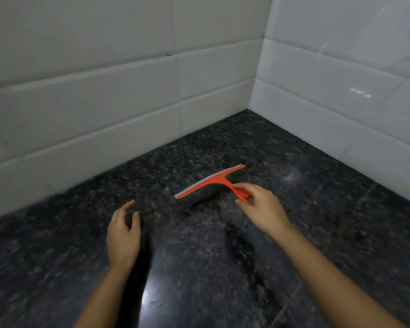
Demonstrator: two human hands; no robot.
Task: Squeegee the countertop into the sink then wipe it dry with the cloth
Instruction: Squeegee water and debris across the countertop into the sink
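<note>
A red squeegee (212, 182) with a grey rubber blade is over the dark speckled granite countertop (305, 221), near the corner of the walls. My right hand (258, 207) pinches its handle between thumb and fingers, and the blade points away toward the back wall. My left hand (123, 233) hovers over the counter to the left of the squeegee, fingers apart and holding nothing. No sink and no cloth are in view.
White tiled walls (104, 102) meet in a corner at the back right and bound the counter on two sides. The countertop stretches toward me and to the left, shiny with a light reflection near its front.
</note>
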